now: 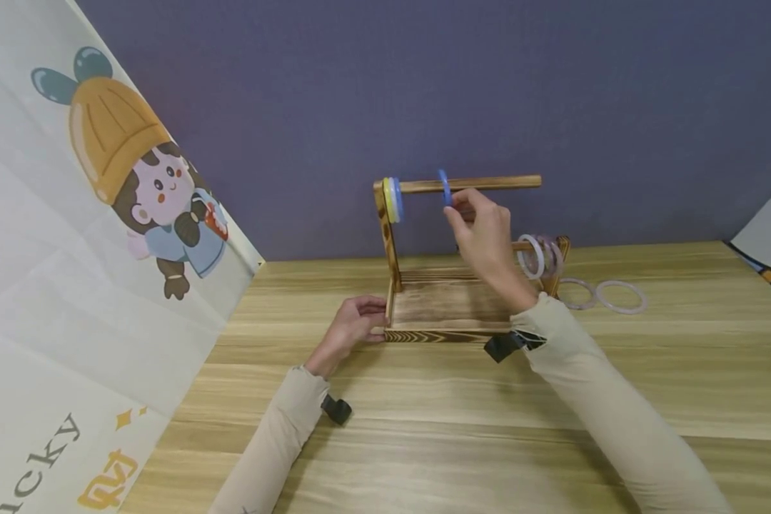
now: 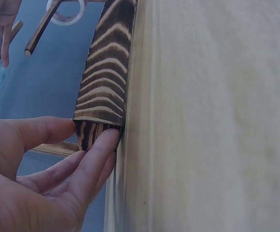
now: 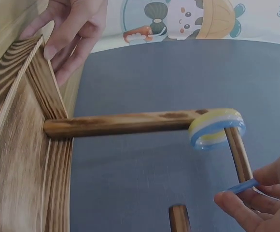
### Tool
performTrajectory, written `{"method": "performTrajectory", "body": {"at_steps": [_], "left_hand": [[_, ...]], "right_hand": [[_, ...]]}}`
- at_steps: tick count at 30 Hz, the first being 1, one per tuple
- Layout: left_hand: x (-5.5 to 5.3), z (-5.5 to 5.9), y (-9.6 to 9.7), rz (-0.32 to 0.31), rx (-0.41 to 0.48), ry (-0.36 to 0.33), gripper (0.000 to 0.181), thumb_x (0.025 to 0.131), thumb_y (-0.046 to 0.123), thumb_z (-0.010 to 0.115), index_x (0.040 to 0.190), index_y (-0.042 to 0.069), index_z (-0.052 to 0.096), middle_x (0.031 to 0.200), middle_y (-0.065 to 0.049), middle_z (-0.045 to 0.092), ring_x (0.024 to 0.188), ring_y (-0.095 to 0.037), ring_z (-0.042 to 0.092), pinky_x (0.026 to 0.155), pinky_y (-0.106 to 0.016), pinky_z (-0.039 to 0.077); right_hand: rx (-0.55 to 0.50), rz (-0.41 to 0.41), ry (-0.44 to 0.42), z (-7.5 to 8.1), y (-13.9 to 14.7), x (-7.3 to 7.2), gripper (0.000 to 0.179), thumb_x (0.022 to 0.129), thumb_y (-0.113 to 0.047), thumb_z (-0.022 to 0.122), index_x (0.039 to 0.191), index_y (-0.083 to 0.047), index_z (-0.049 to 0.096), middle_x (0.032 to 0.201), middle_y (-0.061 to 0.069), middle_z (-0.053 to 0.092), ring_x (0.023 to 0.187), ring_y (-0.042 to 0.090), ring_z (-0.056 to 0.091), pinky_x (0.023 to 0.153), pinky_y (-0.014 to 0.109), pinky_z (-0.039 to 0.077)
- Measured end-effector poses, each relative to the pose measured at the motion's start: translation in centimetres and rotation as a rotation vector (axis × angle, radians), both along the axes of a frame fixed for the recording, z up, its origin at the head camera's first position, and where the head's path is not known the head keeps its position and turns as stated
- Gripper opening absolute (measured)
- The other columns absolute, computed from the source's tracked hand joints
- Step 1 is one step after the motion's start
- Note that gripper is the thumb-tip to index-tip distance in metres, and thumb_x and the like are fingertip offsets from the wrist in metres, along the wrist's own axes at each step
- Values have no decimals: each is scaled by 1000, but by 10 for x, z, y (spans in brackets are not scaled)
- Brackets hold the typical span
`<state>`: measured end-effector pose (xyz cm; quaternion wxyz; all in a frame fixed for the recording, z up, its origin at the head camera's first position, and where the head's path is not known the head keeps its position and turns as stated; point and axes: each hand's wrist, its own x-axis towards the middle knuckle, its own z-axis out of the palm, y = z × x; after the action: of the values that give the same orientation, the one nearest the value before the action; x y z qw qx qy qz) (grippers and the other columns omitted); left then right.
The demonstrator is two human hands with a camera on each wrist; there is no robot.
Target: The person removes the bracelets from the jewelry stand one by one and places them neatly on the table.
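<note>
My right hand (image 1: pixel 485 235) pinches a blue bangle (image 1: pixel 445 189) between thumb and fingers. That bangle hangs around the upper bar (image 1: pixel 507 182) of a wooden bangle rack (image 1: pixel 440 335), partway along it. At the bar's left end, against the upright, sit yellow, whitish and blue bangles (image 3: pixel 205 128) side by side. Low at the rack's left side, my left hand (image 1: pixel 350 325) grips the end of its base; in the left wrist view the thumb and fingers (image 2: pixel 94 166) hold the striped corner.
On the rack's shorter lower bar (image 1: pixel 524 245) hang whitish and pale purple bangles (image 1: pixel 541 258), behind my right forearm. Two pale bangles (image 1: pixel 622 312) lie on the wooden table (image 1: pixel 424 442) to the right. A dark blue panel (image 1: pixel 334 128) rises behind the rack.
</note>
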<state>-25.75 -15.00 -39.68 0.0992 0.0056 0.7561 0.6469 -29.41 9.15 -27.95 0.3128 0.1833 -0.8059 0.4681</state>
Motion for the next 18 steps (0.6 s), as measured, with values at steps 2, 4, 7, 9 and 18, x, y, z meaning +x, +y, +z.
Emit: {"method": "performTrajectory", "body": {"at_steps": [2, 4, 7, 9, 18], "left_hand": [[0, 0, 0, 1, -1, 1, 37, 92, -5, 61, 128, -8, 58, 119, -27, 62, 96, -27, 67, 75, -38, 65], [0, 1, 0, 2, -2, 2, 37, 92, -5, 62, 129, -8, 57, 119, -27, 62, 96, -27, 66, 75, -38, 65], [0, 2, -1, 7, -4, 2, 38, 91, -5, 62, 128, -8, 58, 119, -26, 62, 96, -27, 66, 75, -38, 65], [-1, 2, -1, 9, -5, 1, 37, 91, -5, 63, 128, -8, 58, 118, -25, 62, 95, -27, 66, 74, -37, 65], [0, 0, -2, -17, -10, -4, 40, 90, -5, 63, 130, -8, 56, 123, -28, 60, 102, -34, 65, 77, -39, 65]], "right_hand": [[-2, -13, 5, 0, 4, -1, 17, 97, -10, 65, 109, 3, 67, 102, 18, 72, 92, 28, 72, 82, 38, 64], [-5, -21, 9, 1, 8, -1, 18, 97, -10, 65, 109, 4, 67, 102, 18, 72, 93, 29, 72, 82, 39, 64], [-12, -23, 8, 3, 14, -1, 18, 97, -9, 65, 109, 4, 66, 103, 19, 71, 94, 29, 72, 83, 39, 63], [-11, -27, 6, 3, 18, 0, 18, 97, -9, 65, 109, 3, 66, 103, 18, 71, 94, 29, 71, 83, 39, 63], [13, -55, -14, -2, 36, 2, 20, 98, -11, 63, 112, 4, 65, 106, 19, 71, 97, 31, 71, 85, 44, 62]]}}
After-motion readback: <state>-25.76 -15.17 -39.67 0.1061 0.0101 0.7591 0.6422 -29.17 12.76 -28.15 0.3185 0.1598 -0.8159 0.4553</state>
